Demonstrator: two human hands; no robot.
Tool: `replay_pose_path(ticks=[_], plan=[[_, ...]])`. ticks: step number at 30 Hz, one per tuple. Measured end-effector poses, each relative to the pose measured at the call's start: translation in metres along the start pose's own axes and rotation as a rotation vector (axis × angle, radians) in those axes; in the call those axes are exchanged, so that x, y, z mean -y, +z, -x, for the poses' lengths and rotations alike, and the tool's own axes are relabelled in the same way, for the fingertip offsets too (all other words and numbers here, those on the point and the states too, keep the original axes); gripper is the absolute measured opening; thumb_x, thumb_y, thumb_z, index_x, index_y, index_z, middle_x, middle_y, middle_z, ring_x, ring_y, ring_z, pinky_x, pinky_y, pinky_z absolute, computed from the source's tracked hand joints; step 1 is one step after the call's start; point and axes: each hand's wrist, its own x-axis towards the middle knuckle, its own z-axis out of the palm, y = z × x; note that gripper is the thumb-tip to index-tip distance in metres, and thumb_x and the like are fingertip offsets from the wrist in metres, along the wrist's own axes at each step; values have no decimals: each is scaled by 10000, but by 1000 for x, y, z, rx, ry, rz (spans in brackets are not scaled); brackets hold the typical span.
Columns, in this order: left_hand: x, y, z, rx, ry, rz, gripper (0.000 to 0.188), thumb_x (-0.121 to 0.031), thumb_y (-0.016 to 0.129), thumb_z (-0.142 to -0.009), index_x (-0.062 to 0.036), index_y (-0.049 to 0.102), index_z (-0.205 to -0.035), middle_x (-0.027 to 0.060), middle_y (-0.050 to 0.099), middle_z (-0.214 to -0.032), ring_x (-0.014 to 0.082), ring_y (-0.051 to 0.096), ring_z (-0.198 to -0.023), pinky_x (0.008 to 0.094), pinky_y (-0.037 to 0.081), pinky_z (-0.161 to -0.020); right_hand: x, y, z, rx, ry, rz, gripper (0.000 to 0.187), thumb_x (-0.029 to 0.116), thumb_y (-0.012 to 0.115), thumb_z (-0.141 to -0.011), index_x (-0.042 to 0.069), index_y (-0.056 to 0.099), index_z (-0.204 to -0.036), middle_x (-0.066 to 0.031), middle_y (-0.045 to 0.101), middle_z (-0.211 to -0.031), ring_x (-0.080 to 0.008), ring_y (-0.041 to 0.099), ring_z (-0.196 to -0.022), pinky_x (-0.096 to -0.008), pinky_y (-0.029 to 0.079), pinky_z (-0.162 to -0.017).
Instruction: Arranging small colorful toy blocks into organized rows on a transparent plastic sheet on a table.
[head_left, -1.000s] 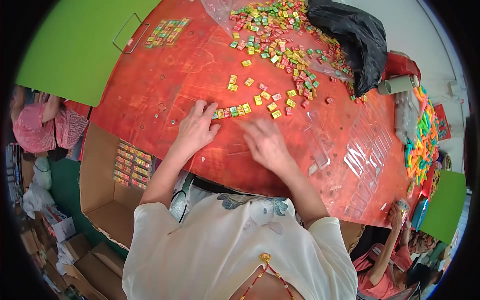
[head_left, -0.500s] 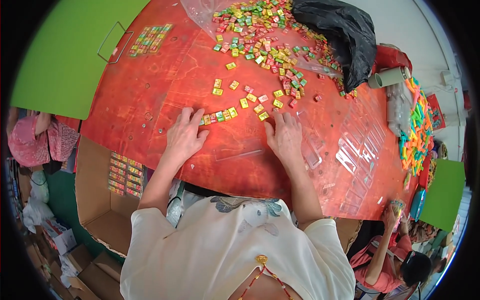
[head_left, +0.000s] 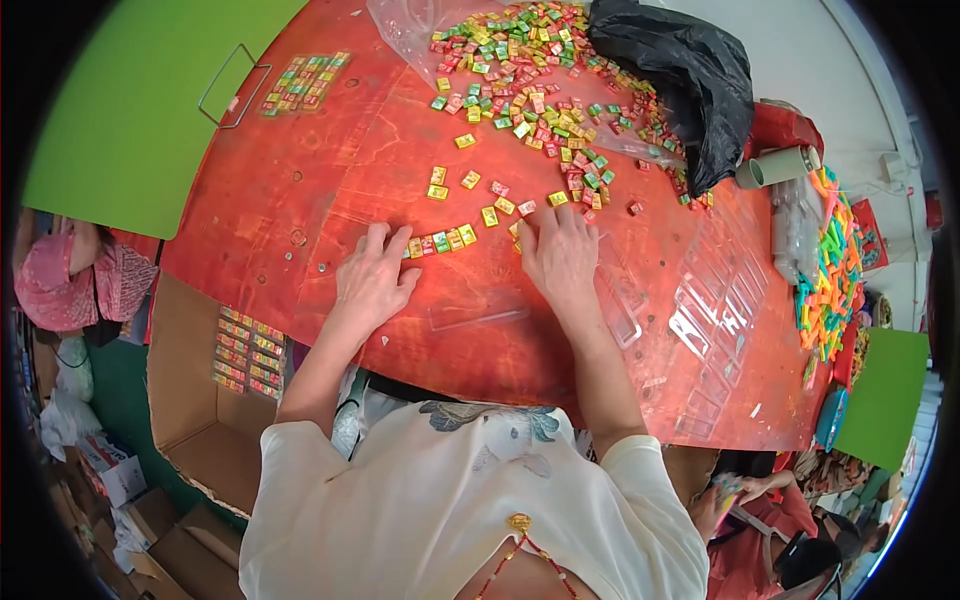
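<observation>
A short row of small boxes (head_left: 440, 242), yellow, red and green, lies on the red table. My left hand (head_left: 370, 278) rests at the row's left end, thumb apart from the curved fingers, its fingertips against the end box. To the right of the row, my right hand (head_left: 562, 258) reaches down among loose yellow boxes, thumb spread from the fingers. One yellow box (head_left: 515, 231) shows beside that thumb, partly covered. Just beyond the fingertips is another yellow box (head_left: 557, 198). A clear plastic strip (head_left: 480, 318) lies between my wrists.
A large heap of small boxes (head_left: 540, 100) spreads at the back beside a black plastic bag (head_left: 690, 80). Clear plastic trays (head_left: 715, 325) lie at right. A filled block of boxes (head_left: 305, 82) sits far left; a cardboard box (head_left: 205, 440) stands below the left edge. Co-workers sit at both sides.
My right hand has moved slightly away from me and to the left, over the loose yellow boxes. The left hand stays at the row. The right co-worker's hands have lowered.
</observation>
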Motion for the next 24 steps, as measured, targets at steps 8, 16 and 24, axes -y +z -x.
replay_pose_path(ticks=[8, 16, 24], plan=[[2, -6, 1, 3, -20, 75, 574, -238, 751, -811, -70, 563, -1326, 136, 503, -1233, 336, 613, -1063, 460, 560, -784, -15, 20, -34, 126, -33, 152, 186, 247, 691, -818, 64, 668, -842, -94, 617, -836, -272, 643, -821, -450, 450, -766], [11, -17, -6, 116, -47, 232, 573, -215, 742, -829, -82, 542, -1350, 101, 504, -1265, 318, 626, -1075, 460, 544, -811, 14, 6, -11, 254, -294, -133, 155, 168, 694, -793, 73, 628, -895, -102, 607, -904, -278, 632, -882, -435, 467, -780], [3, -9, -3, 95, -7, 88, 548, -195, 741, -822, -70, 563, -1325, 134, 499, -1252, 328, 607, -1096, 449, 573, -797, 20, 12, -19, 237, -385, -161, 197, 106, 687, -805, 58, 611, -980, -117, 595, -919, -301, 627, -894, -422, 487, -776]])
